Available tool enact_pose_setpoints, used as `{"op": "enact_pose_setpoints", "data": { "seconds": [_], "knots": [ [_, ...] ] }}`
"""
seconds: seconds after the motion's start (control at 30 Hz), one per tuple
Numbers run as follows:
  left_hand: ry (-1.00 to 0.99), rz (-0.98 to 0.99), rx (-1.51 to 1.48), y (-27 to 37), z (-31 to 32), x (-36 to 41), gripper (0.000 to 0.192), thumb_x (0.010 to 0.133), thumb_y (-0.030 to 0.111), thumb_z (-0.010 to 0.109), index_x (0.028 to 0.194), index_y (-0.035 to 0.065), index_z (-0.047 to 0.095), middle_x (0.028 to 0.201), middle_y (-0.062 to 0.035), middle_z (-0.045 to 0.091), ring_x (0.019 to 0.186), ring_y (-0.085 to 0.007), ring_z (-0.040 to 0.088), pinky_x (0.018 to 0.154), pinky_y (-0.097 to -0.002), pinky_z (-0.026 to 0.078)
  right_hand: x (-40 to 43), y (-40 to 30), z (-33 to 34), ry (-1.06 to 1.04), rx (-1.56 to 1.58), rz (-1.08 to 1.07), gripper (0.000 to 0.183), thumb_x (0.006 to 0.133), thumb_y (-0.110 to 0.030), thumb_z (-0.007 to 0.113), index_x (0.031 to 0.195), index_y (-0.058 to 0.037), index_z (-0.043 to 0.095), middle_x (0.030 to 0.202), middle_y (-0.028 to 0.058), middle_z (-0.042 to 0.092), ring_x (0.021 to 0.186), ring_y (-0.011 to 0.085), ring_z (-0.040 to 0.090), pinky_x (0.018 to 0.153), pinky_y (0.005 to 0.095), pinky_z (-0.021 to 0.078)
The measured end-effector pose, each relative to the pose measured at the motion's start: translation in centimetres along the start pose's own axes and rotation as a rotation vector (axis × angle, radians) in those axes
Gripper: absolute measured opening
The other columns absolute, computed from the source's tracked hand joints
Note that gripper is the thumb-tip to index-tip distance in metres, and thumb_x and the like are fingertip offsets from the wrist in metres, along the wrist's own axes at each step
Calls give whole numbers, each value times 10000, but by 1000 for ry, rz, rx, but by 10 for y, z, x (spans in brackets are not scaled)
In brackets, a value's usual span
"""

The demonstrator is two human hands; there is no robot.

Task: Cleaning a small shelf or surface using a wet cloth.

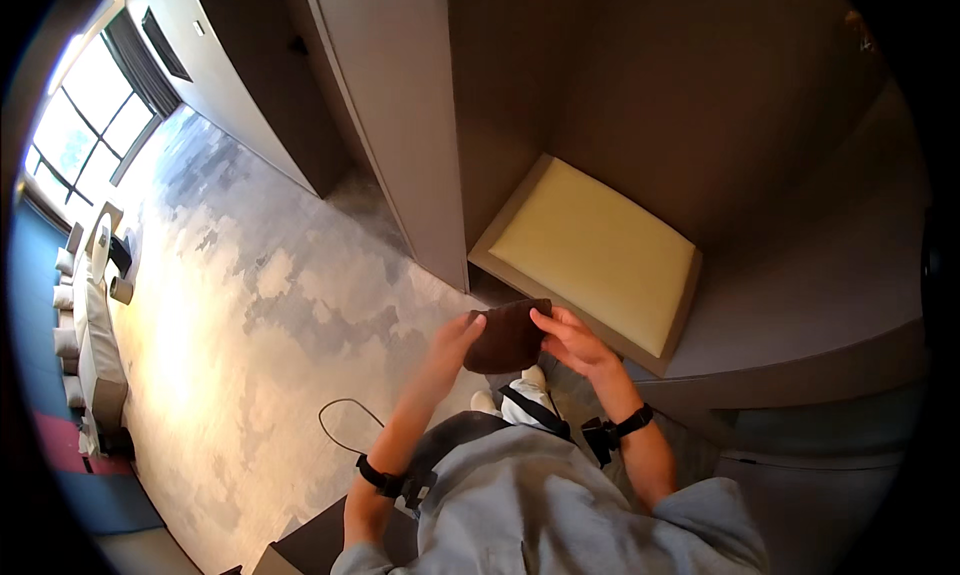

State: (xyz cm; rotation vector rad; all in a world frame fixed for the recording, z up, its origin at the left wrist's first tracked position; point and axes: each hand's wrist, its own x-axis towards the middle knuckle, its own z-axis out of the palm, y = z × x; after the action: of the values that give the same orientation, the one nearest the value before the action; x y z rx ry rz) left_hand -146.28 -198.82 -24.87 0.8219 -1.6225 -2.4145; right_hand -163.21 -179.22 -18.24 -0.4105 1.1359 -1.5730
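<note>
Both of my hands hold a dark brown item (pixel 507 338), which looks like a folded cloth or a soft pouch; its exact kind cannot be told. My left hand (pixel 454 344) grips its left edge, with the thumb on top near the corner. On the opposite edge, my right hand (pixel 576 340) pinches the upper right corner between thumb and fingers. The item hangs in front of my body, above my feet. Just beyond it is a pale yellow padded cushion (pixel 596 249) with a brown border, set in a dark recess.
A grey wall panel (pixel 390 102) stands left of the recess. Patterned carpet (pixel 277 312) stretches left towards a beige sofa (pixel 101 350), a small round table (pixel 101 249) and a window (pixel 94 125). Straps with devices sit on both forearms, one with a cable loop (pixel 349 402).
</note>
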Motion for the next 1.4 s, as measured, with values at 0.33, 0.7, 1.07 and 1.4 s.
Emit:
{"op": "enact_pose_setpoints", "data": {
  "seconds": [0.33, 0.7, 1.07, 1.4],
  "knots": [
    [-45, 337, -193, 26, -1, -23, 231, 973, -40, 741, 1171, 48, 662, 1032, -19, 721, 914, -98, 680, 837, -244, 526, -2, -12, 2, 312, -191, -337, 252, 994, -53, 767, 1231, -1, 697, 1096, 51, 757, 925, 98, 705, 827, 268, 571],
    [176, 512, 353, 47, 36, -27, 452, 894, -122, 737, 1320, 28, 722, 1060, -51, 630, 956, -137, 613, 846, -269, 530, -23, -44, 21, 350, -863, -393, 414, 868, -26, 857, 1261, -46, 727, 1092, 94, 747, 940, 155, 743, 837, 289, 600],
    [158, 679, 857, 99, 70, -10, 277, 871, -35, 798, 1134, 21, 731, 1024, -96, 626, 851, -228, 595, 810, -330, 533, -50, -74, -18, 459, -1169, -703, 187, 886, -111, 843, 998, -76, 698, 1077, 21, 710, 987, 194, 711, 841, 344, 556],
    [-106, 337, 394, 31, 94, 70, 208, 1172, 226, 517, 1285, 51, 533, 1021, -50, 712, 874, -64, 631, 780, -251, 522, -43, -20, -83, 224, 190, -263, 432, 1101, -350, 651, 1434, -97, 541, 1281, 33, 683, 1168, 148, 690, 932, 354, 599]
  ]
}}
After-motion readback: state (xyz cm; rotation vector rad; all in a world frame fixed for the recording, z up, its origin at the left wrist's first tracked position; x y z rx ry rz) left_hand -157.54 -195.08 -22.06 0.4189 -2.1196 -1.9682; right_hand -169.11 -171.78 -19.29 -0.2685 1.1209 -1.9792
